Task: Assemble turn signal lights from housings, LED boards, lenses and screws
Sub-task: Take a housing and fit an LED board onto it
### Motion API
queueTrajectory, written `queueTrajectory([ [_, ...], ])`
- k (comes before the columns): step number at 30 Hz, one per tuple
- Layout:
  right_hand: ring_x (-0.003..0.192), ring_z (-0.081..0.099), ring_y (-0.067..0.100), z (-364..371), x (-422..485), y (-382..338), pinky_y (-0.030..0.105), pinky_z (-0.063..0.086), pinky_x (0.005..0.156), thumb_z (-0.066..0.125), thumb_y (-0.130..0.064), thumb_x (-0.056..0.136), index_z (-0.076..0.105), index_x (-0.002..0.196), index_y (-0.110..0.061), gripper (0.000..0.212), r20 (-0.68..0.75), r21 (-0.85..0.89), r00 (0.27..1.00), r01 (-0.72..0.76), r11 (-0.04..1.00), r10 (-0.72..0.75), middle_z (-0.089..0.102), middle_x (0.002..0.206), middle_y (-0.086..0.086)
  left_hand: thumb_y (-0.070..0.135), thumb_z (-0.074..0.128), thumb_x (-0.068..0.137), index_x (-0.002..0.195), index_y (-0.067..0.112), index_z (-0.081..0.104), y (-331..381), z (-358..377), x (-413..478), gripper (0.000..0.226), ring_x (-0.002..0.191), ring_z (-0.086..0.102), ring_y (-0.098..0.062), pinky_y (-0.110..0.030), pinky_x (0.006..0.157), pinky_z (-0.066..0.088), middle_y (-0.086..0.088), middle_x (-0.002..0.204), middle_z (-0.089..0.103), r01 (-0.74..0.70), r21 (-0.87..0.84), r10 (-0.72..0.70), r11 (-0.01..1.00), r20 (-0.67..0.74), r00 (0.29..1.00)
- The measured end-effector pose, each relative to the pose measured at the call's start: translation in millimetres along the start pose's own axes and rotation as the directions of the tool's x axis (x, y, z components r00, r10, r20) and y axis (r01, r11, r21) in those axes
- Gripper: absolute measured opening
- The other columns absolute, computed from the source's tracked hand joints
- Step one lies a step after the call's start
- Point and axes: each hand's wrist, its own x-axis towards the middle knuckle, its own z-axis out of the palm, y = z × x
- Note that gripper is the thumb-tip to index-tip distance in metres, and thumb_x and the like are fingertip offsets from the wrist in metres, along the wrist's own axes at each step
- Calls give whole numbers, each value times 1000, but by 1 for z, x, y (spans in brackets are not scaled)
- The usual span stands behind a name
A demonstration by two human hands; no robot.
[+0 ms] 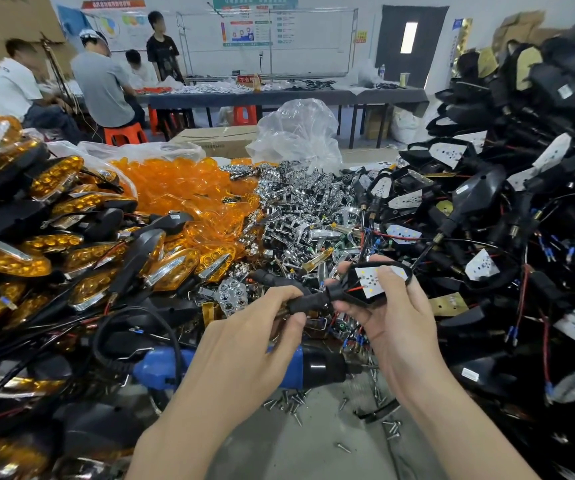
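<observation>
Both hands hold one black turn signal housing (355, 297) just above the table, in the middle of the view. My left hand (255, 344) grips its black stalk. My right hand (393, 317) holds the housing's head, thumb resting on the white LED board (371, 282) inside it, where a red wire shows. Orange lenses (182, 192) are heaped at the back left. Chrome reflectors (300, 209) lie in a pile behind my hands. Loose screws (289, 405) are scattered on the grey table near me.
A blue and black electric screwdriver (161, 370) lies under my left forearm. Finished amber signals (54, 251) are stacked at left. Black housings with boards and wires (508, 209) are piled high at right. Clear plastic bags (296, 133) and several people at a far table sit behind.
</observation>
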Motion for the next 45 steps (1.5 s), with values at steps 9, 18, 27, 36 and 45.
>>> queueTrajectory([
  [9,88,75,35,-1,0,-3,31,59,60,39,-13,110,66,104,-16,28,13,-27,1000,-11,1000,11,76,103,21,58,29,102,121,48,42,-1,-5,-1,25,73,54,1,-16,50,29,39,92,52,5,-4,-6,1000,-5,1000],
  [18,84,76,32,-1,-1,-3,29,59,58,39,-12,110,63,107,-11,24,16,-30,999,-28,999,28,77,101,20,61,35,97,125,47,47,0,-5,1,34,56,48,-2,-16,47,28,30,69,53,6,-18,-7,1000,-40,999],
  [27,87,75,27,8,-8,5,28,58,58,36,-12,110,59,108,-12,23,21,-20,1000,-19,1000,19,76,97,16,48,46,97,125,31,68,5,2,6,39,60,49,-8,-24,49,44,15,72,53,-62,27,65,998,-167,984],
  [36,91,77,37,6,-13,-1,37,63,65,38,-24,111,57,112,-19,20,84,59,984,-165,985,160,76,106,22,42,50,97,129,28,66,9,8,5,39,64,44,-10,-13,52,34,16,80,39,-41,74,55,996,-195,979],
  [45,86,77,36,-2,-5,4,35,62,62,37,-21,112,55,114,-15,19,36,-2,987,-156,988,156,77,101,19,40,39,105,138,34,52,-32,-13,25,36,95,61,-7,-30,82,53,11,121,62,348,-8,-344,938,-170,923],
])
